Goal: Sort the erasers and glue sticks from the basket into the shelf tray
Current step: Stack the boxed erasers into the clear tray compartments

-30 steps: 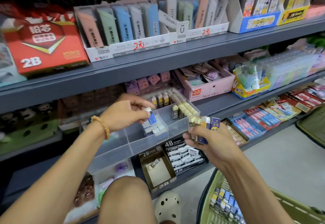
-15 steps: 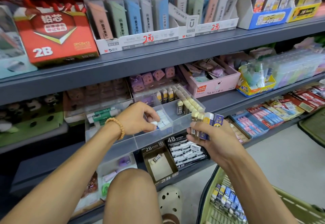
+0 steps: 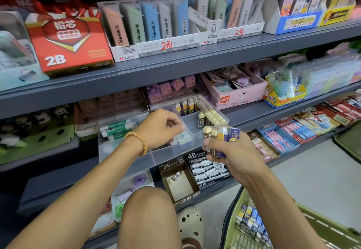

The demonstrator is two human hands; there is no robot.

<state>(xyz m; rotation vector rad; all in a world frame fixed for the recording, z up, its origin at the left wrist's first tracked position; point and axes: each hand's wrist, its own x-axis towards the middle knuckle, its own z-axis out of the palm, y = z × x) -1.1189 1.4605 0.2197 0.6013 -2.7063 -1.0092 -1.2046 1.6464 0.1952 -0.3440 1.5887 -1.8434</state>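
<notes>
A clear divided shelf tray (image 3: 172,156) sits on the middle shelf. My left hand (image 3: 159,127), with a bead bracelet on the wrist, reaches into its middle compartment, fingers curled over a row of small pale blue erasers (image 3: 182,138); whether the fingertips hold one is hidden. My right hand (image 3: 232,153) grips a bundle of several upright erasers (image 3: 221,139), cream-topped and blue-sleeved, just in front of the tray. Green and white glue sticks (image 3: 117,129) lie in the left compartment. 2B erasers (image 3: 210,117) stand in the right compartment. The green basket (image 3: 240,205) at lower right holds more erasers (image 3: 252,222).
Below the tray stand a brown 2B box (image 3: 180,184) with one eraser and a black 4B box (image 3: 207,167). A pink carton (image 3: 238,97) and a yellow box (image 3: 283,97) stand to the right. My knee (image 3: 148,215) and a white clog (image 3: 190,223) are below.
My left hand has gone from holding a small eraser above the middle compartment to reaching down into it, onto the row. The right hand has kept its bundle, nearly still. The view has shifted slightly.
</notes>
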